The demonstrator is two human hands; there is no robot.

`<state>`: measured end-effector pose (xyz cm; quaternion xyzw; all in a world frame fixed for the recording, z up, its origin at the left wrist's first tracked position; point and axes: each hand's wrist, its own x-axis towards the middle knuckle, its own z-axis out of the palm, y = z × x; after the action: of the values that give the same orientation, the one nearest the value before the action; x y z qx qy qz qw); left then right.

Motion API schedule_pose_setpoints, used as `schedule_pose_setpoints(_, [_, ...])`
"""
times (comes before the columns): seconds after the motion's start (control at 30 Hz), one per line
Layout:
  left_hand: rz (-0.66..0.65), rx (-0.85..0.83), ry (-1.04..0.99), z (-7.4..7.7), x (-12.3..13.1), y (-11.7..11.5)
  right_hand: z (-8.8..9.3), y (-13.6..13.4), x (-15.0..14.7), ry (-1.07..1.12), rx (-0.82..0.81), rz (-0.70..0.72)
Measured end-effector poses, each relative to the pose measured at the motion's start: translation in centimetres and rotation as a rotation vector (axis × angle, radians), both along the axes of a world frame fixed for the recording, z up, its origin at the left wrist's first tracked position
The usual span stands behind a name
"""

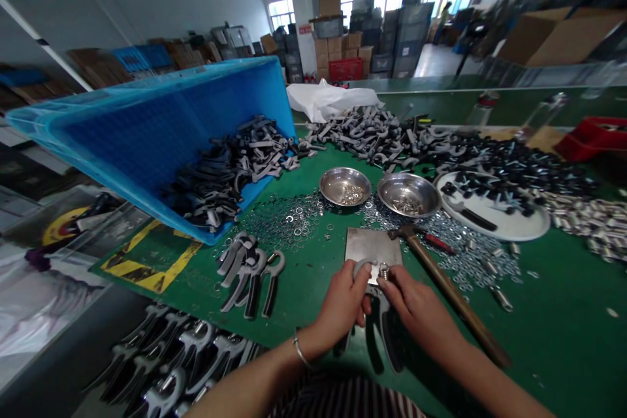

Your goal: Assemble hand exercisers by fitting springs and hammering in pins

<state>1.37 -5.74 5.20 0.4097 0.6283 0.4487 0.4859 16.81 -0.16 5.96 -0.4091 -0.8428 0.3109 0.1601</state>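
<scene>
My left hand is closed around the curved grey head of a hand grip strengthener, whose dark-padded handles point down toward me. From the other side, my right hand pinches a small coil spring at that head; whether the spring is seated cannot be made out. Just beyond the fingers lies a square metal plate. A hammer with a wooden handle rests to the right of it. Several more hand grips lie grouped on the green table, left of my hands.
A tilted blue crate spills grey handles at left. Two steel bowls of small parts stand beyond the plate, among loose washers. A white plate holds black-headed bolts; springs are heaped far right. Finished-looking grips lie below the table's left edge.
</scene>
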Motion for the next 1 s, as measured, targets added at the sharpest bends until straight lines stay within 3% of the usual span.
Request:
schedule_pose_setpoints(0.27, [0.019,0.018,0.111,0.4,1.3,-0.8,-0.1,-0.7,0.1,0.210,-0.052,-0.023])
schedule_pose_setpoints(0.43, [-0.018,0.047,0.430,0.3,0.7,-1.2,1.1,-0.7,0.4,0.172,-0.153,0.041])
schedule_pose_setpoints(0.6, [-0.305,0.044,0.832,1.9,0.1,-2.0,3.2,-0.8,1.0,0.224,-0.312,0.189])
schedule_pose_setpoints(0.73, [-0.517,0.074,1.026,2.9,0.2,-2.4,3.2,-1.8,1.5,0.180,-0.356,0.184])
schedule_pose_setpoints(0.87, [-0.591,0.180,1.097,2.5,-0.6,1.4,1.5,0.8,2.0,0.145,-0.314,0.179])
schedule_pose_setpoints(0.93, [-0.602,0.166,1.106,1.8,-1.4,4.9,0.7,4.6,2.2,0.046,-0.212,0.196])
schedule_pose_setpoints(1.0, [-0.640,0.165,1.144,1.2,-2.2,8.4,0.5,9.4,2.5,-0.055,-0.046,0.126])
